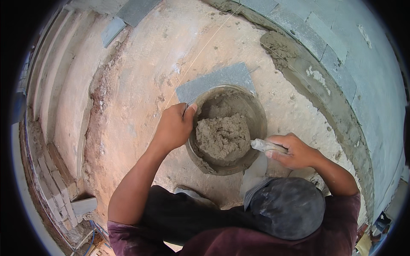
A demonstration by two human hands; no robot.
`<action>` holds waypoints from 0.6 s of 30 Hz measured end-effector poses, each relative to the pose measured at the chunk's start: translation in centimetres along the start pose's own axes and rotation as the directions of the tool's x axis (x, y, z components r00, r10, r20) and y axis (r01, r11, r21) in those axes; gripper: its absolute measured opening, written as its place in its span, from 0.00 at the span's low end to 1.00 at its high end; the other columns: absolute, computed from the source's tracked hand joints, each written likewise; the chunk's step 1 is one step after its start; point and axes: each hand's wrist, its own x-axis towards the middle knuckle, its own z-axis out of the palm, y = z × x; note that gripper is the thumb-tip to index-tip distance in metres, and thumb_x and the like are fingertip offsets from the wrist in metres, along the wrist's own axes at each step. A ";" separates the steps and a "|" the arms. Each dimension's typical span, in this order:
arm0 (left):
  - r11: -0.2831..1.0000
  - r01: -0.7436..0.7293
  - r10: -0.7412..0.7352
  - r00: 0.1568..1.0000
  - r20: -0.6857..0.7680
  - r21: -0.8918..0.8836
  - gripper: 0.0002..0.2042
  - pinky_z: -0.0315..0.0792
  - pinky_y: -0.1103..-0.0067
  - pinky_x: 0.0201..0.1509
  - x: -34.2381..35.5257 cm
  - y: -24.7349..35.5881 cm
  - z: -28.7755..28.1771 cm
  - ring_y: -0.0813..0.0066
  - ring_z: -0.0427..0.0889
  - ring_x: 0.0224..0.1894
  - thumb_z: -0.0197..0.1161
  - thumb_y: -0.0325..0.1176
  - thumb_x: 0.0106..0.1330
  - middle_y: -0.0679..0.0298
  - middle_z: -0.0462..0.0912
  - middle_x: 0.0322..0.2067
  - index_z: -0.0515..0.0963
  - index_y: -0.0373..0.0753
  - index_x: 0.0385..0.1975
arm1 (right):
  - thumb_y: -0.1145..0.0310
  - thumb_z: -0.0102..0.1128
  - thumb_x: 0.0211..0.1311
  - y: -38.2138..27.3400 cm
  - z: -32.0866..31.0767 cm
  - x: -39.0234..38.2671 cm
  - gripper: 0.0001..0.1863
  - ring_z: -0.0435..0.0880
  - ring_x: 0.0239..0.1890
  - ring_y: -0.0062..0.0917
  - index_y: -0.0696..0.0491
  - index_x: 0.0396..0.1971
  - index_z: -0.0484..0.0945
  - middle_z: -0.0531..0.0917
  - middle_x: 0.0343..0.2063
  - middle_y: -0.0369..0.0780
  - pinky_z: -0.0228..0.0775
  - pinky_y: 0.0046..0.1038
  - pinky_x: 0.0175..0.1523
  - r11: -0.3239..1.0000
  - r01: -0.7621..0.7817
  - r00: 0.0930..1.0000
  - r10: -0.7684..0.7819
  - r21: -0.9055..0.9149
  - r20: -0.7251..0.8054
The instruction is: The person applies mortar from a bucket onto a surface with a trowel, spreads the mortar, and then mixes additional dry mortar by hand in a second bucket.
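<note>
A rough, pale concrete floor (141, 81) fills most of the view, stained reddish toward the left, where a stack of bricks (51, 183) runs along the edge. Along the right side curves a band of laid grey stone tiles (337, 64), bordered on its inner side by a strip of wet mortar bedding (307, 91), with a thicker dab of mortar (278, 46) at the upper end. A thin string line (200, 51) stretches across the floor from the top toward the middle.

In the lower part a person crouches in a dark maroon shirt (337, 232), one dark-trousered knee (286, 207) raised at the right.

In the middle sits a round metal pan (256, 106), resting on the floor and partly over a loose grey tile (218, 81) lying flat behind it. The pan holds a lump of stiff grey mortar (223, 136).

The left hand (174, 126) grips the pan's left rim, fingers curled over the edge and thumb toward the inside. The right hand (292, 150) is closed round the handle of a trowel (261, 145), whose mortar-caked blade reaches into the pan at its right side, touching the lump
</note>
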 end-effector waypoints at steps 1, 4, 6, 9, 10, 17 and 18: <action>1.000 0.006 -0.006 1.000 0.004 -0.001 0.22 0.69 0.66 0.30 -0.1 -0.2 0.0 0.67 0.71 0.21 0.55 0.43 0.77 0.50 0.72 0.17 0.74 0.28 0.26 | 0.64 0.60 0.72 0.4 -0.3 -0.3 0.14 0.80 0.28 0.27 0.60 0.46 0.79 0.82 0.28 0.44 0.72 0.31 0.36 0.999 0.039 0.999 -0.038 0.016 -0.027; 0.999 -0.007 0.008 1.000 0.003 -0.031 0.22 0.70 0.63 0.32 -0.3 -0.4 -0.2 0.55 0.75 0.24 0.55 0.42 0.76 0.45 0.75 0.20 0.75 0.28 0.26 | 0.64 0.59 0.74 0.8 -2.3 -1.5 0.14 0.78 0.25 0.21 0.59 0.48 0.79 0.80 0.25 0.39 0.70 0.29 0.33 0.996 0.019 0.995 -0.010 0.089 -0.103; 0.997 0.012 -0.011 1.000 0.010 -0.071 0.21 0.71 0.59 0.35 -0.6 -0.6 -0.3 0.40 0.78 0.27 0.56 0.41 0.75 0.38 0.77 0.22 0.75 0.27 0.26 | 0.63 0.58 0.75 -0.5 -4.2 -1.9 0.14 0.76 0.24 0.17 0.58 0.49 0.79 0.78 0.23 0.36 0.69 0.26 0.31 0.959 -0.168 0.981 0.185 0.230 -0.053; 0.995 0.023 -0.021 0.999 0.025 -0.096 0.20 0.70 0.60 0.34 -0.7 -0.8 -0.3 0.41 0.78 0.26 0.56 0.40 0.76 0.39 0.77 0.22 0.75 0.27 0.26 | 0.61 0.57 0.77 -0.3 -7.4 -1.7 0.15 0.73 0.22 0.15 0.57 0.50 0.78 0.76 0.22 0.33 0.67 0.24 0.28 0.937 -0.149 0.955 0.219 0.315 -0.200; 0.995 0.013 -0.011 1.000 0.021 -0.102 0.20 0.70 0.60 0.34 -0.5 -1.2 0.1 0.42 0.78 0.26 0.56 0.39 0.76 0.39 0.76 0.22 0.75 0.27 0.26 | 0.60 0.57 0.76 0.1 -8.8 -1.4 0.15 0.73 0.21 0.14 0.56 0.50 0.78 0.76 0.22 0.33 0.66 0.24 0.27 0.949 -0.129 0.937 0.212 0.289 -0.278; 1.000 -0.016 0.016 1.000 -0.010 -0.014 0.20 0.71 0.58 0.36 -0.5 -1.1 -0.1 0.36 0.79 0.30 0.55 0.40 0.76 0.38 0.77 0.24 0.75 0.27 0.28 | 0.58 0.58 0.71 6.8 -15.5 8.4 0.21 0.86 0.38 0.41 0.54 0.58 0.77 0.84 0.32 0.49 0.77 0.42 0.43 0.801 -0.384 0.557 -0.197 -0.460 -0.807; 1.000 -0.019 0.019 1.000 -0.009 -0.008 0.20 0.71 0.60 0.35 -0.7 -1.3 0.0 0.45 0.77 0.28 0.55 0.41 0.77 0.41 0.76 0.22 0.75 0.28 0.28 | 0.59 0.57 0.71 7.5 -16.0 9.9 0.22 0.86 0.41 0.46 0.54 0.59 0.76 0.85 0.36 0.51 0.77 0.45 0.46 0.694 -0.517 0.521 -0.210 -0.502 -0.827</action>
